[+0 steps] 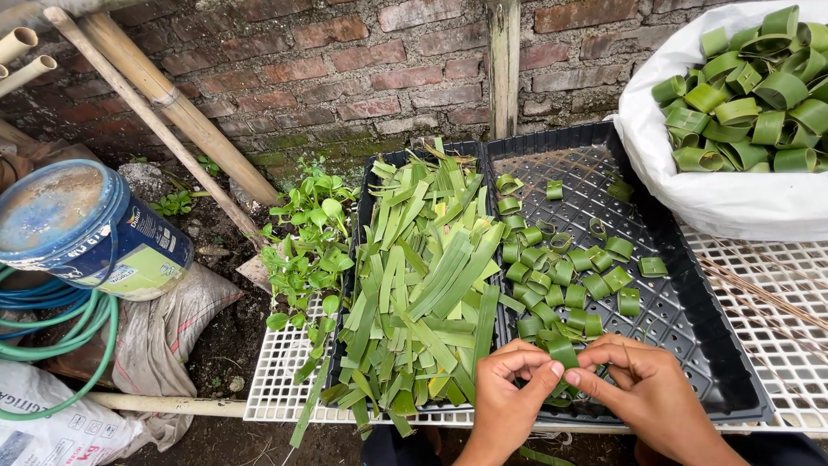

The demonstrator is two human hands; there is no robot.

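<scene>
My left hand (509,388) and my right hand (642,384) meet at the near edge of a black perforated tray (707,336). Together they pinch a green leaf strip (562,352), which is bent into a small loop between the fingertips. A pile of flat cut leaf strips (423,285) fills the left black tray. Several finished leaf rings (565,276) lie scattered in the right tray, just beyond my fingers.
A white sack (733,194) heaped with leaf rings sits at the far right. The trays rest on a white grid rack (776,345). To the left stand a blue bucket (86,229), a green hose (52,345), bamboo poles (172,103), small plants (310,250) and a brick wall (362,69).
</scene>
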